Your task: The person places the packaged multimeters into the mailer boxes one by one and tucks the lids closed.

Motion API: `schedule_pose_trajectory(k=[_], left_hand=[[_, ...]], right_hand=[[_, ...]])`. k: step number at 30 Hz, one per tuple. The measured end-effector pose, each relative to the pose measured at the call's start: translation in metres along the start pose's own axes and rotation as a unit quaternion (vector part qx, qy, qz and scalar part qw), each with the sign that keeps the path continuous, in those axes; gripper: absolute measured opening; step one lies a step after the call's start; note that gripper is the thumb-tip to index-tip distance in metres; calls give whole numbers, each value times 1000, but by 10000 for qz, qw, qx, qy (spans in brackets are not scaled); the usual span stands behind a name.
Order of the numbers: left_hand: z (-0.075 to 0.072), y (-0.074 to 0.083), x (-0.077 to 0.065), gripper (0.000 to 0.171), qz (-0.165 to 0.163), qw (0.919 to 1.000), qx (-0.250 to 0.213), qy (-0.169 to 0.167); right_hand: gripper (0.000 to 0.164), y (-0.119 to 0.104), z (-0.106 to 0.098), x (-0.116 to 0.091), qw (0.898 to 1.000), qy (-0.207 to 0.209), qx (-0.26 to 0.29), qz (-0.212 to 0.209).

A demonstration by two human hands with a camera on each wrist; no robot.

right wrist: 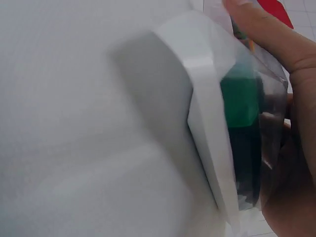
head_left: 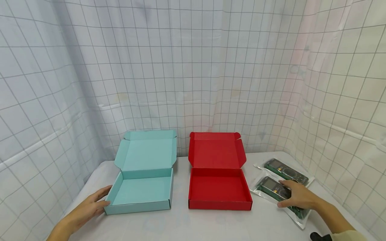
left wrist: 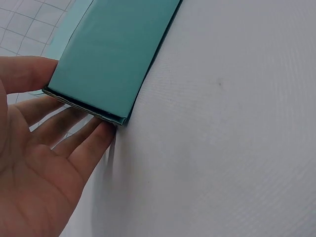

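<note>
My left hand [head_left: 87,209] touches the left wall of a light teal cardboard box [head_left: 141,190]. In the left wrist view the thumb [left wrist: 29,71] lies at the box's rim, with the other fingers nearly straight against its side. Over on the right, my right hand [head_left: 298,195] grips the nearer of two clear-bagged multimeters [head_left: 269,187] across its width, thumb on the near side. The right wrist view shows the bag's white edge [right wrist: 205,98] standing off the cloth above a shadow. The other bagged multimeter [head_left: 284,169] lies just behind, partly overlapped.
A red cardboard box [head_left: 220,187] stands between the teal box and the multimeters, its lid [head_left: 217,150] raised at the back. The teal lid [head_left: 149,154] is raised too. White cloth [head_left: 181,224] covers the table, and grid-patterned curtains [head_left: 199,67] enclose it behind and at both sides.
</note>
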State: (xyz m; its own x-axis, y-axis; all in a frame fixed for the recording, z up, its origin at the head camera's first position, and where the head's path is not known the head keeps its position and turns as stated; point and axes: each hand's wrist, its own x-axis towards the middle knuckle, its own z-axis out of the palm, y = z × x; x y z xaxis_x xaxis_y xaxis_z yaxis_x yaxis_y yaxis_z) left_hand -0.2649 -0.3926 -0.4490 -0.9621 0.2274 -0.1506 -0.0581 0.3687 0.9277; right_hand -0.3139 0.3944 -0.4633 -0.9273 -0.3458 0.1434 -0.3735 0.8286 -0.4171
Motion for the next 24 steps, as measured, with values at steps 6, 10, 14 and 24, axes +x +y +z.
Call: schedule_pose_trajectory(k=[6,10,14,24], left_hand=[[0,0,0,80,-2,9999,-136,-28],[1,-1,0,80,8,9997,-225,-59],[1,-1,1,79,4,9997,-218,-73],[2,2,-2,80,-25,9998,-198,-77]], right_hand=[[94,-2,-3,2,9998,-152,146,17],[94,-2,-3,4,9995,-151,237,111],[91,-1,-5,4,9995,-114,272,104],[88,-3,-25,7,9977,-317,578,132]])
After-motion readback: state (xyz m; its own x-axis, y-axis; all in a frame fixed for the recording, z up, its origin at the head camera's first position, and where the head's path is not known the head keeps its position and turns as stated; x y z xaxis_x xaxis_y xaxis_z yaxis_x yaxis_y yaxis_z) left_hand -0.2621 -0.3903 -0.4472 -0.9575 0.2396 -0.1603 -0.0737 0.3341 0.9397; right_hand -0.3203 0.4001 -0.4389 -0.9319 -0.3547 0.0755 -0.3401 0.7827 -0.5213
